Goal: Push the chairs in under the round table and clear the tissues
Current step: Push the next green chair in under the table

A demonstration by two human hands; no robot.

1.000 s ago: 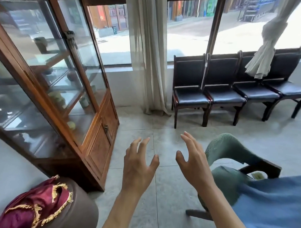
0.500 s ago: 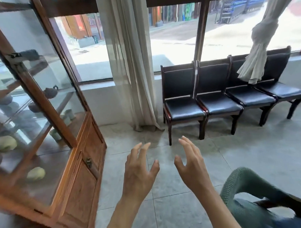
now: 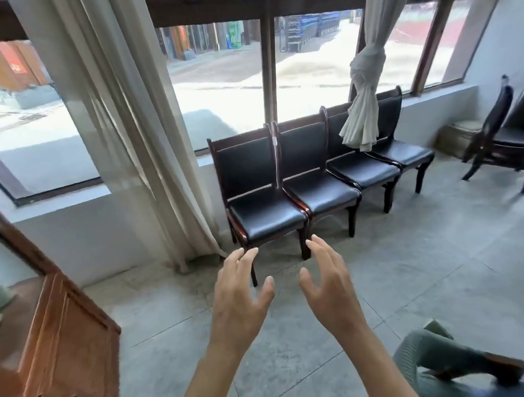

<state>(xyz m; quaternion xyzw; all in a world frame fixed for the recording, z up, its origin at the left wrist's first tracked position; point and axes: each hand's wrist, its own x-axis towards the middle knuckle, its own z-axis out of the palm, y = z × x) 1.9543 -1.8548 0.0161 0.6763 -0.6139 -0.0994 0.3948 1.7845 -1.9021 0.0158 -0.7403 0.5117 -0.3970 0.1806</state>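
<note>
My two bare hands are raised in front of me, both empty: my left hand (image 3: 239, 300) has its fingers spread and slightly curled, and my right hand (image 3: 329, 288) mirrors it just beside, palms turned toward each other, the two hands apart and touching nothing. At the bottom right corner, closest to me, one chair with a green knitted cover (image 3: 432, 352) over its curved back shows only in part, with a dark wooden arm end (image 3: 504, 368) poking out and a strip of blue cloth (image 3: 523, 392) at the very edge; I cannot tell what that cloth covers. At the lower left stands one wooden cabinet (image 3: 67, 347), reddish-brown with a panelled door, blurred. Grey tiled floor (image 3: 435, 266) stretches ahead. Beyond my fingertips, four matching chairs (image 3: 267, 216) stand side by side in one row against the low wall under the window, each with a dark wood frame and a black padded seat and back, touching or nearly touching one another. At the far right, well apart from the row, one more dark chair (image 3: 502, 142) stands angled away, cut off by the edge. Two pale curtains hang at the window: one long curtain (image 3: 127, 128) falling to the floor left of the row, and one knotted curtain (image 3: 363, 105) with its tail draped over the back of the row's farther chairs. Through the glass is a bright street.
</note>
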